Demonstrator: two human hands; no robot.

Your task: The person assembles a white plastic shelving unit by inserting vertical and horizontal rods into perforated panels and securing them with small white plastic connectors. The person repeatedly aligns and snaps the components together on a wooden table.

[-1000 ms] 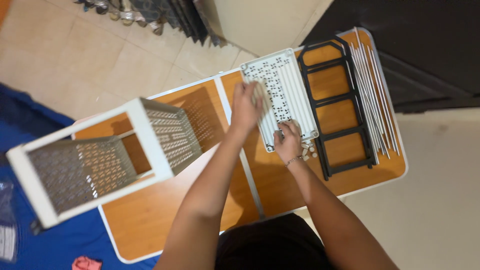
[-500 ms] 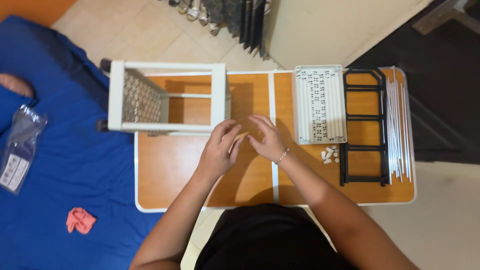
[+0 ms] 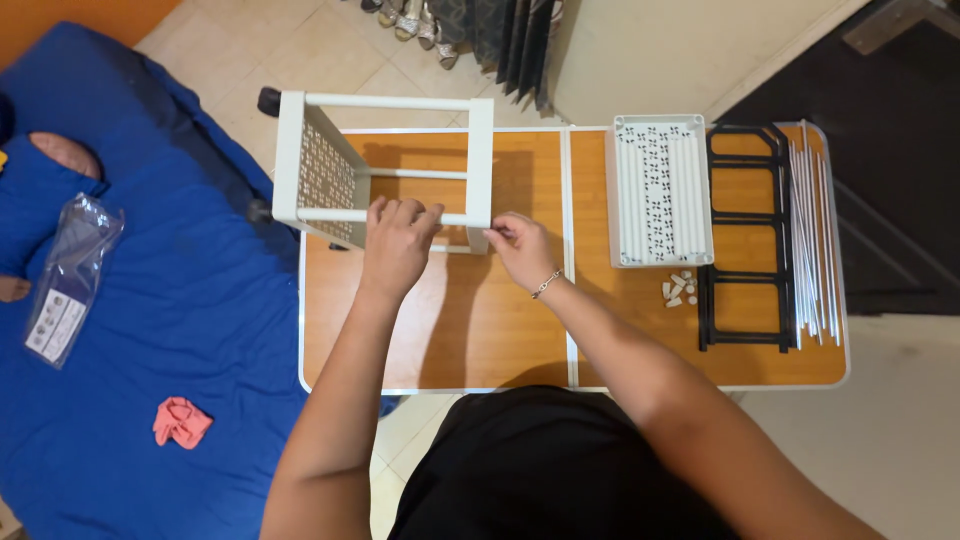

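Now putting white cart frame (image 3: 385, 170) together: left hand (image 3: 397, 243) gripping rail, right hand (image 3: 522, 248) pinching corner post; steadying probably needed next.

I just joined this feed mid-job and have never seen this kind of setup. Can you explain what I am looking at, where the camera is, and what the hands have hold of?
There is no machine here: a person works with two bare hands. The single camera sits on their head and looks straight down.

The left hand grips a thin white rod of a white rack frame that stands on a wooden folding table. The right hand pinches at the frame's white corner post.

To the right on the table lie a white perforated tray, a black ladder-like frame, a bundle of white rods and a few small white pieces.

Left of the table, a blue mattress holds a clear plastic bag and a pink cloth.
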